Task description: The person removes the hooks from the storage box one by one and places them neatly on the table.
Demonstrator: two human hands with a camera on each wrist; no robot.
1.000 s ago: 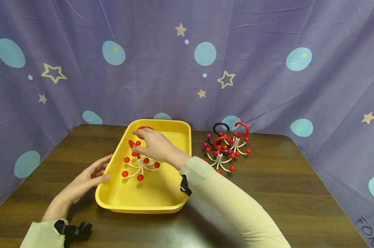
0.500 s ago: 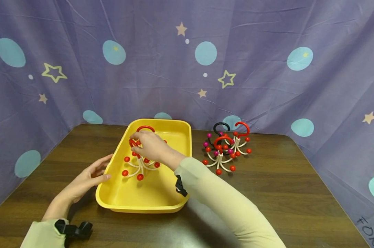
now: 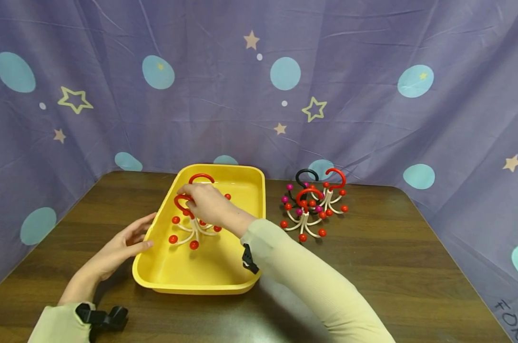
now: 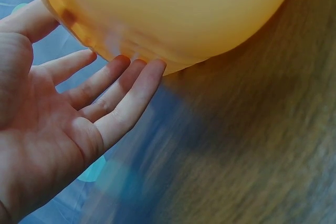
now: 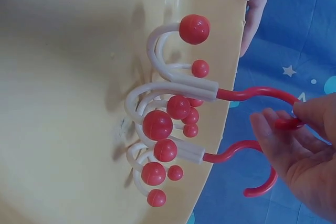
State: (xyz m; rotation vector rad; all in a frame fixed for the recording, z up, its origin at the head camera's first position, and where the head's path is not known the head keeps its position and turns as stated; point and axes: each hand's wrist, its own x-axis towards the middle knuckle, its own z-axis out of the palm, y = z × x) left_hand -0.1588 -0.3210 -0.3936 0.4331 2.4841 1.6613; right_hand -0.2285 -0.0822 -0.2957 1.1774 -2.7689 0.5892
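Observation:
In the head view a yellow tray (image 3: 216, 271) sits on the table with two multi-arm hook hangers inside, both with white curved arms tipped in red balls. My right hand (image 3: 209, 205) pinches the red hook of the nearer hanger (image 3: 194, 228); in the right wrist view that hook's end lies between thumb and fingers. Behind it, the red hook (image 3: 201, 176) of the second hanger curls up, its body largely hidden by my right hand. My left hand (image 3: 121, 247) touches the tray's left side, thumb at the rim; the left wrist view shows loosely spread fingers (image 4: 113, 72) against the outer wall.
Three more hook hangers stand close together right of the tray: a red-hooked one (image 3: 303, 224) in front, another red-hooked one (image 3: 329, 200) behind, and a black one with magenta balls, its hook (image 3: 306, 171) upright. A purple curtain (image 3: 349, 119) hangs behind the table (image 3: 370, 267).
My right hand has lowered slightly and taken hold of the nearer hanger's hook. That hook has turned and shows a wider curve. My left hand has stayed at the tray.

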